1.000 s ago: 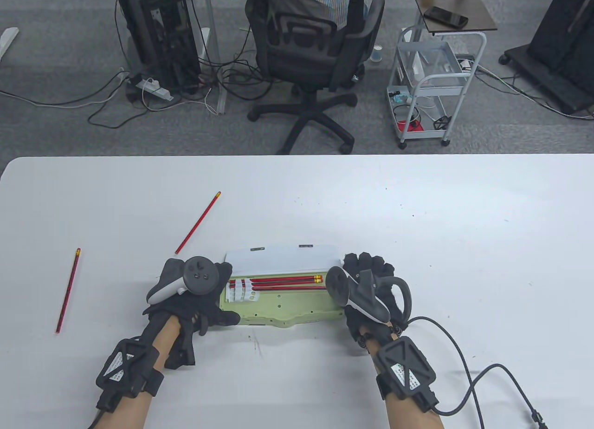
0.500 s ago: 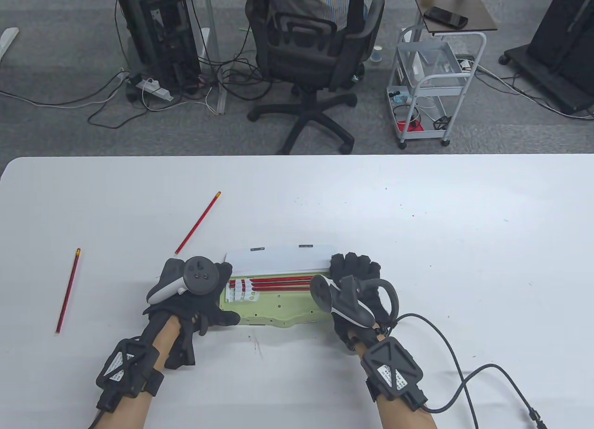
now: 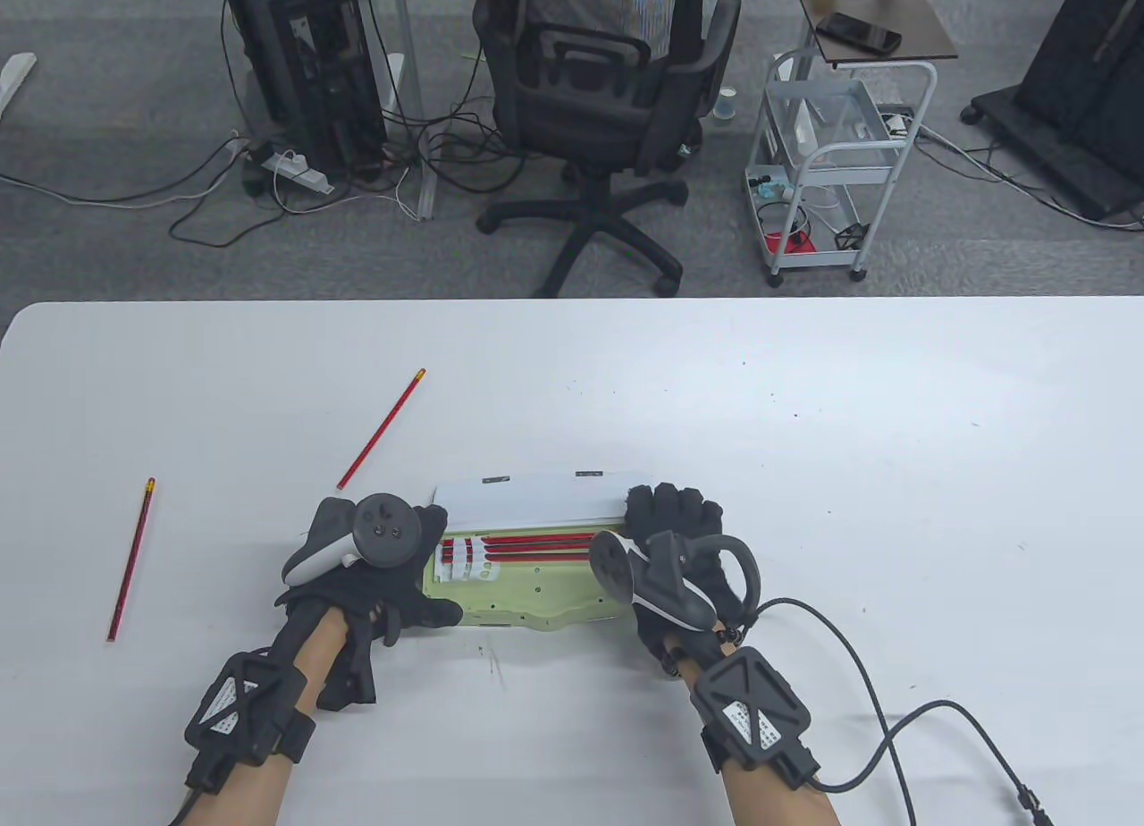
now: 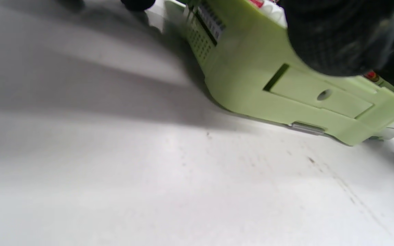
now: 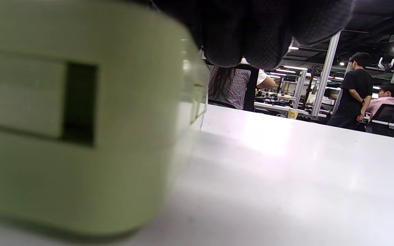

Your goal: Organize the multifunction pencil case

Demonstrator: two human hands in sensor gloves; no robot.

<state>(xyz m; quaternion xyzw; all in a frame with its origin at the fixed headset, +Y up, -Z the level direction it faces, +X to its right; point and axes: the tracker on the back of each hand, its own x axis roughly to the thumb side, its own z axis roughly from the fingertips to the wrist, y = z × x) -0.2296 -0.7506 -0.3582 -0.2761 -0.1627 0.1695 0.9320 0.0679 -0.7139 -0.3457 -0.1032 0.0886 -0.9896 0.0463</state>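
**Both hands on the open pencil case**

The left hand grips the left end of the green pencil case, its fingers curled over the far corner and its thumb laid along the near edge; the left wrist view shows that thumb pressed on the case's top beside a recessed panel. The right hand covers the right end, its fingers curled over the far right corner by the lid, so this grip is wrapped on the case too, though exactly what the fingertips press is hidden.

The case lies flat on the white worktop, near its front edge, between the two hands. Its white lid stands open along the far side. Inside, red pencils lie side by side lengthwise in the rear tray, with a white clip holder across their left ends.

Two more red pencils lie loose on the worktop, well apart from the case: a slanted pencil beyond the left hand, and a far-left pencil.

A black cable trails from the right wrist toward the right.
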